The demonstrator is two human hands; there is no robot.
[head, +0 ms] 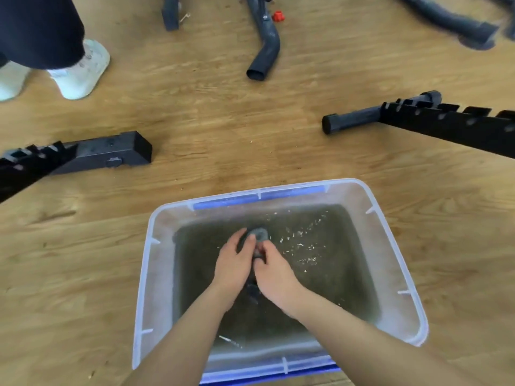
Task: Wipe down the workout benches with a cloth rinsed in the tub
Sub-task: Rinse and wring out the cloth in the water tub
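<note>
Left hand (232,264) and right hand (274,277) both grip the grey cloth (257,236) over the water-filled tub (156,263)

Translucent smooth plastic tub (156,274), grained wood floor (195,112), matt black metal bench frames (446,126)

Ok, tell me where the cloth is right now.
In the head view the cloth sits low and centre, bunched between the left hand and right hand over the murky water in the clear tub.

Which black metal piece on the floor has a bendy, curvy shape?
The curved round tube at top centre, beside the red knob. The left bar and right bar are straight and notched.
</note>
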